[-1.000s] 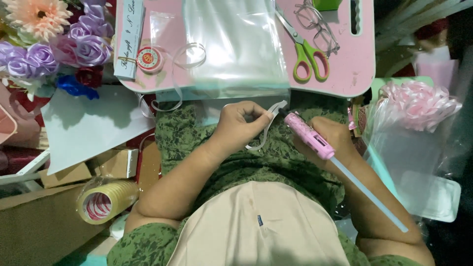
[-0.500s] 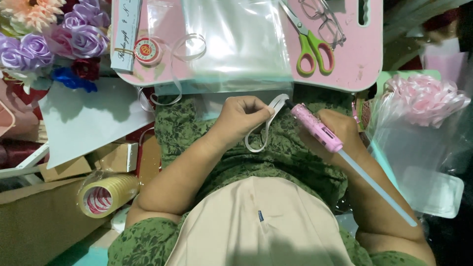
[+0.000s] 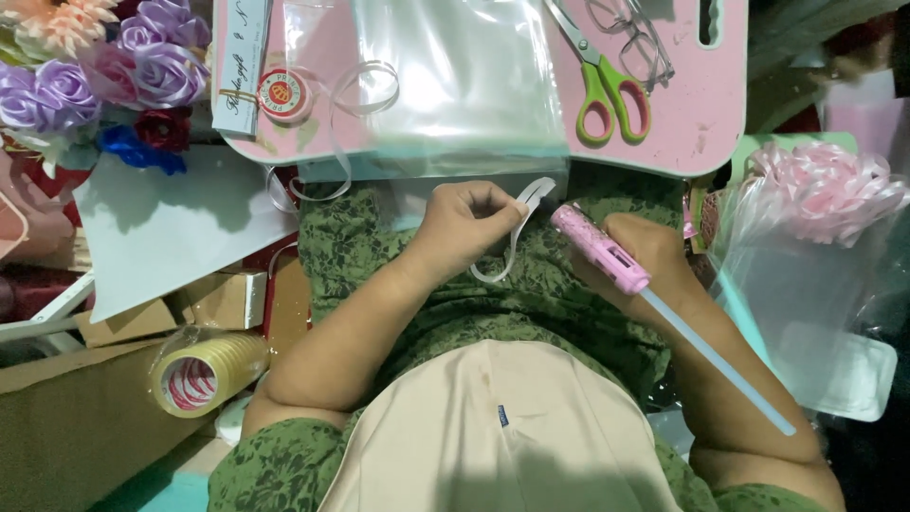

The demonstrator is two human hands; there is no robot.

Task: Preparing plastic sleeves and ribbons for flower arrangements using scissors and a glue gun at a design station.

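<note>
Ribbon (image 3: 517, 232), a thin white loop, hangs pinched in the left hand (image 3: 464, 223) over the lap, just below the pink board's (image 3: 701, 114) near edge. Right hand (image 3: 645, 256) grips a pink glue gun (image 3: 599, 248); its tip sits close enough that glue could burn the fingers.

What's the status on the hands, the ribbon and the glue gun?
Left hand pinching white ribbon loop. Right hand gripping pink glue gun, nozzle beside ribbon. Nothing between them.
</note>
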